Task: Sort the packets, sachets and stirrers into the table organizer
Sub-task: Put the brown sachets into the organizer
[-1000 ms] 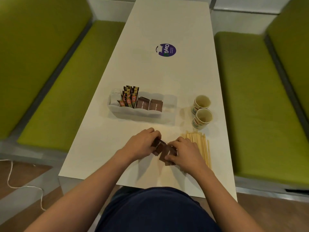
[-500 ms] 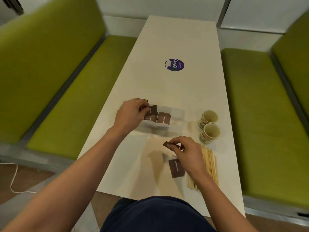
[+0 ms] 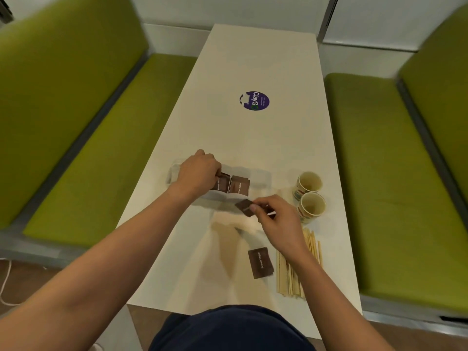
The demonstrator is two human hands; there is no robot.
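Head view of a long white table (image 3: 253, 59) flanked by green benches (image 3: 88, 148). The translucent organizer (image 3: 260, 177) stands crosswise near the middle of the table, and two brown standing packets (image 3: 239, 185) sit upright side by side in one of its compartments. The left hand (image 3: 197, 171) reaches over the organizer's left part, fingers curled downward at the top edge of the left-most packet; the fingertips are hidden behind the hand, so whether they grip it cannot be told. The right hand (image 3: 278, 221) hovers just in front of the organizer, thumb and forefinger closed in a pinch on one corner of the pinched packet (image 3: 243, 207), which is tilted and clear of the table; the remaining fingers are loosely curled. A loose packet (image 3: 260, 262) lies flat on the table near the front edge, just left of a bundle of wooden stirrers (image 3: 293, 274) partly covered by the right forearm. Two paper cups (image 3: 310, 193) stand touching, right of the organizer. A round purple sticker (image 3: 254, 100) marks the far half of the table.
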